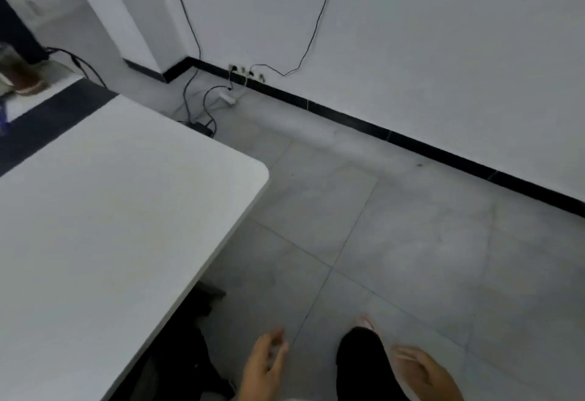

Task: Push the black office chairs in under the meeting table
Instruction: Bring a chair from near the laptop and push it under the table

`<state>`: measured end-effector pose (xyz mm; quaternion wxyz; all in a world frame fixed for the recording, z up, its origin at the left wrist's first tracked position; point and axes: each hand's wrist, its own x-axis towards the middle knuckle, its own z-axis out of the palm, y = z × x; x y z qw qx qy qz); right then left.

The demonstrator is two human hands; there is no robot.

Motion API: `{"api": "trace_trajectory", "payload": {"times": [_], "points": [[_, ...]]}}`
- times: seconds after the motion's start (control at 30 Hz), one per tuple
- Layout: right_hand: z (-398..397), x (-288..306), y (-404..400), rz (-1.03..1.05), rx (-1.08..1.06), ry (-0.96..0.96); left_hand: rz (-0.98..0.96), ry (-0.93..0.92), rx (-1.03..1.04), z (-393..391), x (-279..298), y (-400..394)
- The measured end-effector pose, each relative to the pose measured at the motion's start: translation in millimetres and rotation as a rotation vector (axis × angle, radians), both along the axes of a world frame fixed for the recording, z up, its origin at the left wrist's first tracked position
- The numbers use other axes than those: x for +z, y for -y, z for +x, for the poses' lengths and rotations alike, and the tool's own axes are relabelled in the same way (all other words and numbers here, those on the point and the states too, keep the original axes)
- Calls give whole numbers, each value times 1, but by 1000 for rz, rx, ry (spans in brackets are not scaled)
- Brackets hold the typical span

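Observation:
The white meeting table fills the left half of the head view, its rounded corner pointing towards the wall. A black office chair sits tucked under the table's near edge, only partly visible in shadow. My left hand hangs over the floor just right of that chair, fingers relaxed and holding nothing. My right hand is at the bottom right, blurred, fingers loosely spread and empty. Neither hand touches the chair or the table.
My leg in black trousers and a light shoe stand on the grey tiled floor. Cables and a power strip lie by the wall sockets behind the table. A brown object sits on the table's far end.

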<state>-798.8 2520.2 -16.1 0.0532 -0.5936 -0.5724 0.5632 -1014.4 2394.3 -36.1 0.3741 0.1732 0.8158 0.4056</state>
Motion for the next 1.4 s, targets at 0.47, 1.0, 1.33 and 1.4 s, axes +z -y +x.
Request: {"api": "trace_trajectory", "payload": {"times": [0.47, 1.0, 1.33, 1.4], "points": [[-67, 30, -311, 206, 114, -73, 195, -54, 92, -57, 31, -282], [-390, 64, -582, 269, 391, -198, 345, -78, 417, -327, 45, -531], [-599, 20, -729, 130, 628, -192, 255, -52, 789, -486, 27, -624], [-656, 25, -756, 169, 714, -203, 253, -27, 851, -530, 32, -648]]}}
